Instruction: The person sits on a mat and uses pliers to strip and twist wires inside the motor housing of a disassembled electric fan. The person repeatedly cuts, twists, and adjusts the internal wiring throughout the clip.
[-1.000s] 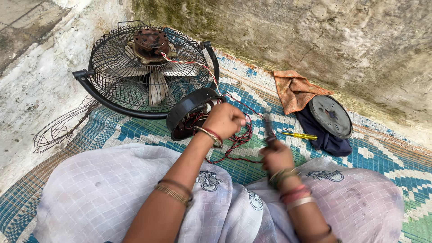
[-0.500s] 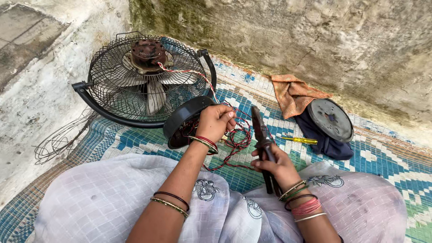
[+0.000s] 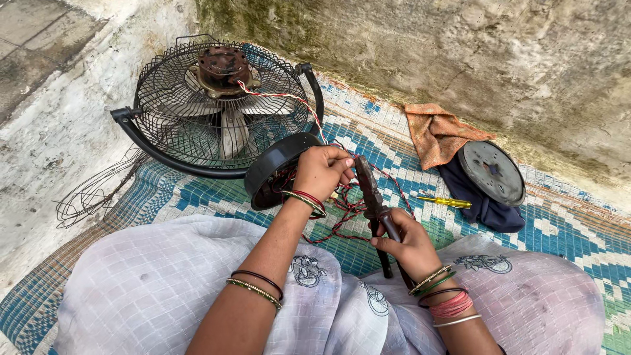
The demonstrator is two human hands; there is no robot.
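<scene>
Left hand (image 3: 320, 172) pinching twisted red wires (image 3: 342, 217) beside round black motor housing (image 3: 276, 167); right hand (image 3: 407, 246) fingers closed around dark metal pliers (image 3: 373, 200), best steadied near tips.

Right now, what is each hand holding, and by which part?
The right hand grips pliers by the handles, nose pointing up toward the left hand, whose fingers pinch the red wires beside the black motor cover.

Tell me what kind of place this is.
Probably an outdoor yard or a corner beside a house: a weathered, mossy concrete wall, a woven blue mat laid on the ground, and a dismantled fan lying on it.
</scene>
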